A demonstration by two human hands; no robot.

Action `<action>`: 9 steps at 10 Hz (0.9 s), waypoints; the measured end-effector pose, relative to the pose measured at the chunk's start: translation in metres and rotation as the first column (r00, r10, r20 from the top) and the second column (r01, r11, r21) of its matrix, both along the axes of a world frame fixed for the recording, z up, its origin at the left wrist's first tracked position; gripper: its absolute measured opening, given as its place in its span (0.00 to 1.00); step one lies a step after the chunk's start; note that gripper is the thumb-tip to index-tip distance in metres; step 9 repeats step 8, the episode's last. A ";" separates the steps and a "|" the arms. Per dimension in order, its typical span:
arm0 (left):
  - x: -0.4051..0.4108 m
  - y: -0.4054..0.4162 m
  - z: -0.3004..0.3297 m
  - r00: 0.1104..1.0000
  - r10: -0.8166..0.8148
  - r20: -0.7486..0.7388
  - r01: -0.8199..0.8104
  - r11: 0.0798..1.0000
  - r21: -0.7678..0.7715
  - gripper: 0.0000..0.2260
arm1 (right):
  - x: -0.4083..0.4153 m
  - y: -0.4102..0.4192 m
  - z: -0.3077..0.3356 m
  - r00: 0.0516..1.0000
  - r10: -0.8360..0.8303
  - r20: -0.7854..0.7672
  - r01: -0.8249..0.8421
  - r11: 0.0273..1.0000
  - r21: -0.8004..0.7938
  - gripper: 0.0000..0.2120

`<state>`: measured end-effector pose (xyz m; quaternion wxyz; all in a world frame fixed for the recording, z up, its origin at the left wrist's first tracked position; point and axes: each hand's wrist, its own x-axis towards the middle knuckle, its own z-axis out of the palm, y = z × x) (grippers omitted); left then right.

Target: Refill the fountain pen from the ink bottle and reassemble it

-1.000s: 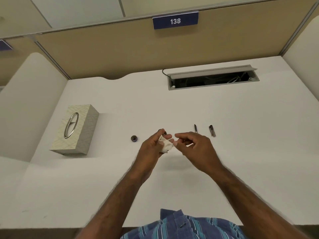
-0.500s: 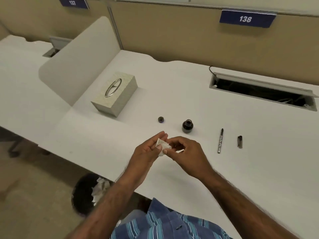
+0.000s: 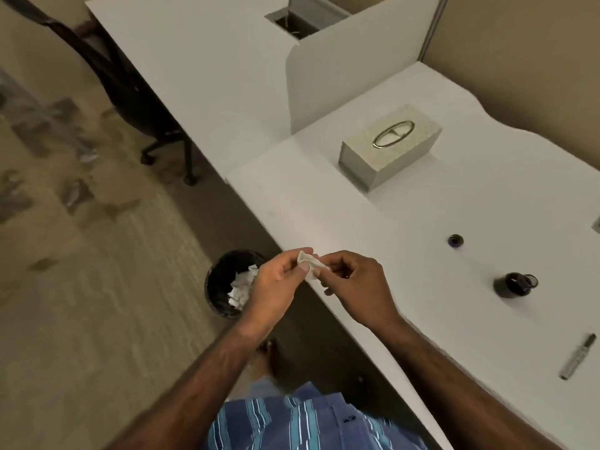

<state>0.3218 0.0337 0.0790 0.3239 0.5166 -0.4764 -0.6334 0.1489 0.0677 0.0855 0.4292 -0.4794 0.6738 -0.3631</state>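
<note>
Both hands meet at the front edge of the desk (image 3: 406, 222), pinching one small crumpled tissue (image 3: 309, 267) between them. The left hand (image 3: 279, 284) grips it from the left with thumb and forefinger; the right hand (image 3: 352, 287) grasps its right end with its fingertips, the other fingers curled in. Whether a pen part lies inside the tissue cannot be told.

On the floor below the left hand stands a black bin (image 3: 224, 284) with white paper scraps in it, just off the desk's front edge.

The ink bottle (image 3: 514, 285) stands open on the desk, well right of the hands, about midway between front and back edges. Its cap (image 3: 455, 241) lies apart from it, farther back and to the left. A slim pen barrel (image 3: 578, 356) lies near the right edge of the view, closer to the front edge than the bottle. A tissue box (image 3: 389, 146) with an oval metal opening sits toward the back left corner, beside a white divider panel (image 3: 341, 69).
</note>
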 end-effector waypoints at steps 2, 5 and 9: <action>0.098 -0.040 -0.043 0.956 0.088 0.281 -0.070 0.995 -0.073 0.15 | 0.092 -0.063 -0.031 0.976 0.148 -0.159 -0.139 0.988 0.066 0.06; 0.201 -0.082 -0.122 0.737 -0.059 0.673 0.117 0.992 -0.041 0.26 | 0.185 -0.145 -0.109 0.886 0.293 -0.359 -0.220 0.948 0.231 0.05; 0.258 -0.114 -0.159 0.574 -0.108 0.812 0.219 0.975 -0.025 0.29 | 0.236 -0.183 -0.172 0.897 0.311 -0.315 -0.179 0.906 0.383 0.13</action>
